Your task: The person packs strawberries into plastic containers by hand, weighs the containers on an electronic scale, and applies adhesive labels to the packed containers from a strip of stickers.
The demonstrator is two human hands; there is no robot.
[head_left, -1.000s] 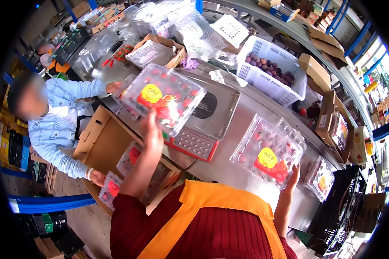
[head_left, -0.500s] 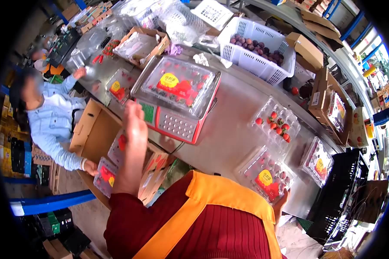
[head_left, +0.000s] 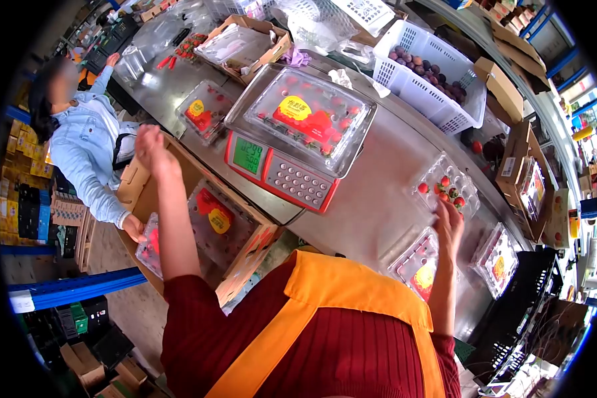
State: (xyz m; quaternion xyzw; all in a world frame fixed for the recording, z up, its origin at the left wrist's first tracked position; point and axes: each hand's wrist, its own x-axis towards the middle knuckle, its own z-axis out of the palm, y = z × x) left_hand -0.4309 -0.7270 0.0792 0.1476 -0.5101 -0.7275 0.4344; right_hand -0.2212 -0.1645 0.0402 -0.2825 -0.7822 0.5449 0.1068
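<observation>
My right hand (head_left: 449, 224) reaches over the steel table, fingers stretched toward several strawberries (head_left: 445, 181) in an open clear plastic tray (head_left: 469, 174); its fingertips overlap the lowest berries, and no held berry shows. Below its wrist lies a labelled clear strawberry pack (head_left: 412, 260), partly covered by my forearm. My left hand (head_left: 154, 151) is raised over the edge of a cardboard box (head_left: 136, 180), fingers loosely bent and apart, holding nothing visible. Inside the box lies a pack with a red and yellow label (head_left: 213, 211). Another labelled pack (head_left: 305, 114) rests on the red scale (head_left: 292, 178), whose display is lit.
Across the box, a person in a denim jacket (head_left: 83, 142) has a hand on a pack (head_left: 151, 247). A white crate (head_left: 421, 93) of plums stands at the back. One pack (head_left: 496, 260) lies near a black crate (head_left: 521, 308) on the right.
My right hand has left the lower right pack's edge and moved up to the strawberries. The left hand has moved left, away from the scale. A labelled pack now shows fully in the box.
</observation>
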